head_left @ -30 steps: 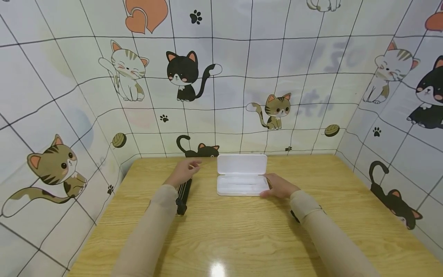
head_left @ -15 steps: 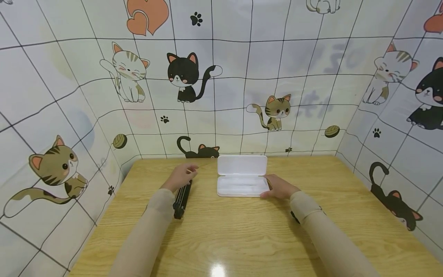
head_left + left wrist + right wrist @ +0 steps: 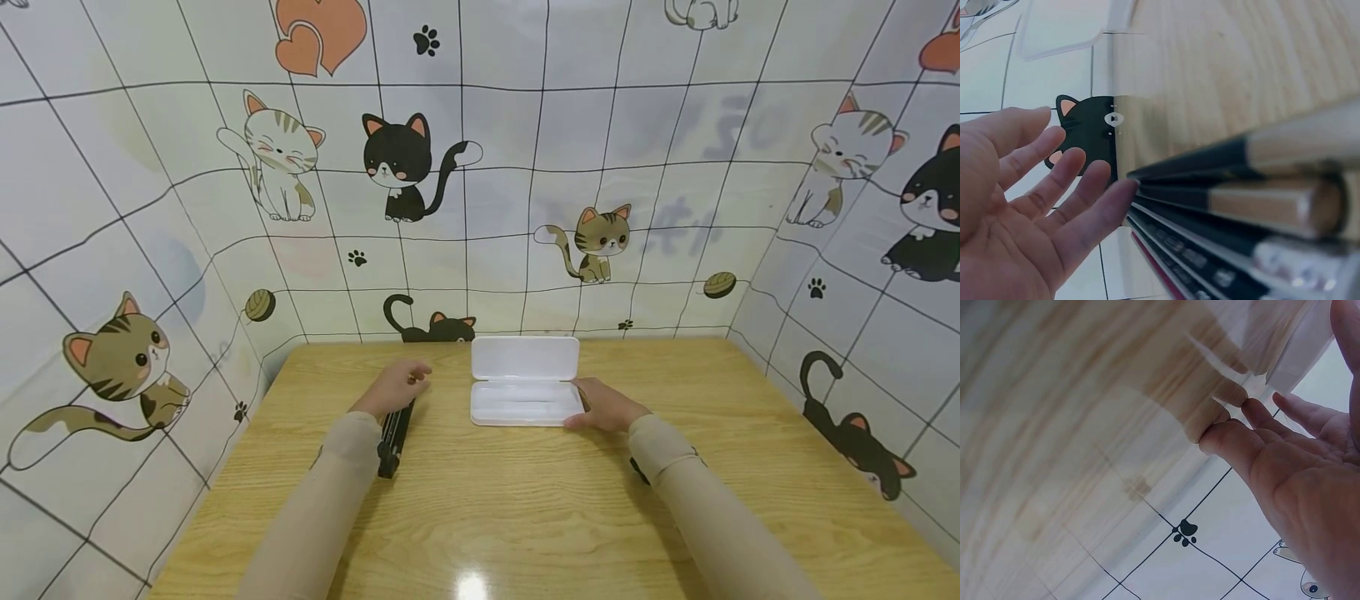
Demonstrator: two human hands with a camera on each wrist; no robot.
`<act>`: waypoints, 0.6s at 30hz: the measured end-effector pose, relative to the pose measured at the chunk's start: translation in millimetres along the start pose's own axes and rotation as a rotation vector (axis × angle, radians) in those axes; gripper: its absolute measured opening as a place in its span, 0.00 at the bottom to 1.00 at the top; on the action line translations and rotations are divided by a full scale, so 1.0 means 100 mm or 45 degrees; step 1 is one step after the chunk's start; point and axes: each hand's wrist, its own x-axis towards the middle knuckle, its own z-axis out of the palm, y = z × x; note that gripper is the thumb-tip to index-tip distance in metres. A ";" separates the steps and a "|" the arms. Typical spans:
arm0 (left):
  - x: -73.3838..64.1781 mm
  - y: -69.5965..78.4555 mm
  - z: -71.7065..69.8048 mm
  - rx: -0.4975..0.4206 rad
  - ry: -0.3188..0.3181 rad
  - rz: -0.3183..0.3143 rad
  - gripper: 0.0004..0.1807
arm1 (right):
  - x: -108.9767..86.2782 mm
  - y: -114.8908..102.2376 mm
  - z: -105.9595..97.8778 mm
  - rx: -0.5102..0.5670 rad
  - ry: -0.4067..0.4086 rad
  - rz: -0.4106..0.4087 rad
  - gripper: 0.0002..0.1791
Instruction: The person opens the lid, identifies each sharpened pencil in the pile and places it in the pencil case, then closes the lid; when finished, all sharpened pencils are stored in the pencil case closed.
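Note:
My left hand (image 3: 392,387) hovers over the table's left half with fingers loosely bent and nothing between them. Below it, partly hidden by hand and sleeve, is a row of dark pens and pencils (image 3: 395,442). In the left wrist view several pencils (image 3: 1185,199) and pens lie side by side, and the little fingertip overlaps their far ends. A white pencil case (image 3: 525,414) stands with its lid (image 3: 525,357) raised. My right hand (image 3: 609,405) holds its right end, thumb at the front corner. In the right wrist view the fingers reach around the case's corner (image 3: 1297,359).
The wooden table (image 3: 525,517) meets a wall cloth (image 3: 495,192) printed with cats and grid lines just behind the lid. Similar cloth rises at the left and right sides. A dark band (image 3: 640,469) shows under the right sleeve.
My left hand has drawn slightly back toward me and left. The near ends of the dark pens show a little closer to me. My right hand and the pencil case stay put.

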 end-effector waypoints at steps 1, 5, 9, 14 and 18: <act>0.00 0.00 0.00 0.007 -0.005 0.001 0.21 | 0.00 0.00 0.00 -0.001 -0.001 -0.001 0.54; 0.00 0.00 0.02 0.016 -0.002 -0.006 0.21 | -0.01 -0.01 -0.01 0.001 0.005 -0.020 0.53; 0.01 0.01 0.03 0.001 0.008 -0.011 0.21 | -0.01 -0.01 -0.01 -0.005 0.022 -0.053 0.50; 0.02 0.01 0.07 -0.124 -0.011 -0.048 0.21 | -0.01 -0.01 -0.01 -0.009 0.018 -0.036 0.51; 0.03 0.00 0.13 -0.164 -0.060 -0.031 0.21 | 0.00 0.00 0.00 -0.003 0.011 -0.019 0.52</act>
